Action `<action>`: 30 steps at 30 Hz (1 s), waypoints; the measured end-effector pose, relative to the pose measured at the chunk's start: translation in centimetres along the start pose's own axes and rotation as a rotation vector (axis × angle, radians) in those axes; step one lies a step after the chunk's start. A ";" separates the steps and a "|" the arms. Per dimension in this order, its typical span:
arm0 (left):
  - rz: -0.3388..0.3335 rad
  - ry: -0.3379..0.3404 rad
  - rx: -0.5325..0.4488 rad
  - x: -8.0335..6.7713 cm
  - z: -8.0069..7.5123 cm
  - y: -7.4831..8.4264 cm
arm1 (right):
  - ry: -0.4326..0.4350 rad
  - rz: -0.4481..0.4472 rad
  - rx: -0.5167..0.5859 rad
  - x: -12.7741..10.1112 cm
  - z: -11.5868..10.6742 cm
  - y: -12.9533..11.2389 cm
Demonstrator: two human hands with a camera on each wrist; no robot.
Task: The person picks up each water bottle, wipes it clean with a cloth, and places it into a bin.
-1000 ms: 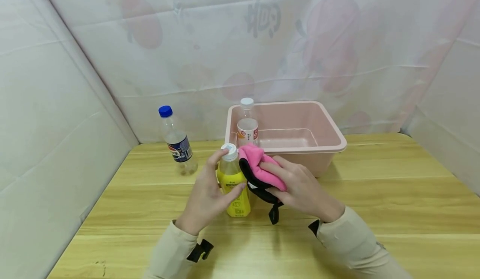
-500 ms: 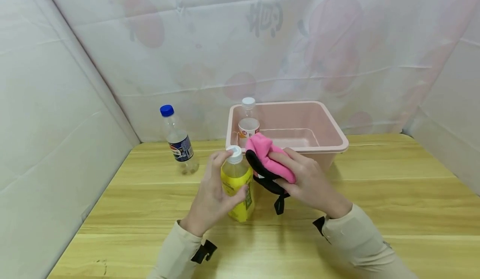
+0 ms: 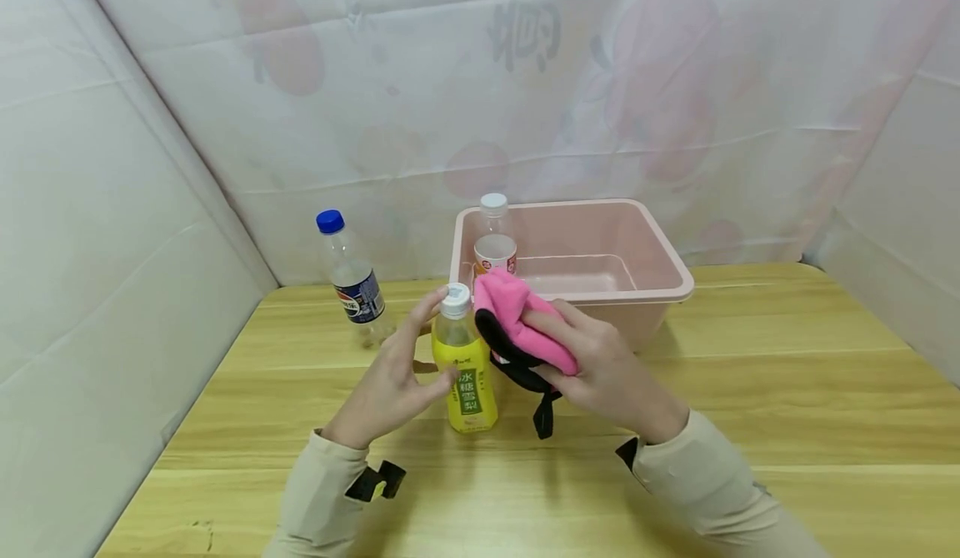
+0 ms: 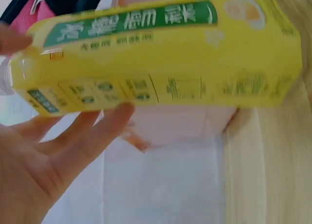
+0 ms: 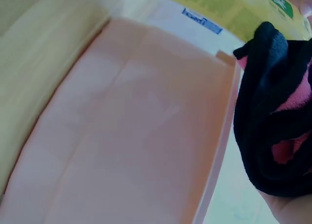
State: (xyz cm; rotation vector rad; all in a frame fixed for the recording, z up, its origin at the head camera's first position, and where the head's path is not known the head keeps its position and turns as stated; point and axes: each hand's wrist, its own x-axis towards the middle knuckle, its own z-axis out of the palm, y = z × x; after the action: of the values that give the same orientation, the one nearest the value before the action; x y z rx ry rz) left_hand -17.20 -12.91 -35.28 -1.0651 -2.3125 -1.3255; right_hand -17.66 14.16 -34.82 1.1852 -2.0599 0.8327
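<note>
On the wooden table [image 3: 750, 391] — left hand [image 3: 390, 383] grasps yellow pear-drink bottle [image 3: 467, 374]; right hand [image 3: 607, 370] clutches pink-and-black cloth [image 3: 517, 333] — black underside plain only in right wrist view.

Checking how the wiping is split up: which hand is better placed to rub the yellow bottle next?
Likely the right hand: it holds the pink cloth beside the bottle, near its cap. The left hand steadies the bottle with its fingers.
</note>
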 end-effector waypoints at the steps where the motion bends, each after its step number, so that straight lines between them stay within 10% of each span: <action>1: -0.011 -0.012 -0.023 0.0 -0.1 0.0 | -0.025 0.002 0.001 -0.1 0.2 0.0; 15: -0.061 -0.064 -0.057 0.0 -0.2 0.0 | -0.705 0.311 -0.016 -1.8 2.5 -0.6; 25: -0.049 -0.067 -0.034 -0.3 0.0 -0.4 | -0.711 0.302 -0.029 -2.0 2.4 -0.4; 30: -0.045 -0.068 -0.032 -0.2 0.0 -0.6 | -0.578 0.252 -0.107 -1.6 1.8 -0.3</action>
State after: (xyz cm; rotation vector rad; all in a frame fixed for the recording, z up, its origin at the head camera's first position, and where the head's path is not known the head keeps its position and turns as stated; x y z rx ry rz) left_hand -17.43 -13.16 -35.77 -1.0901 -2.3859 -1.3674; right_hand -17.07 13.54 -37.08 1.2210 -2.7286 0.5121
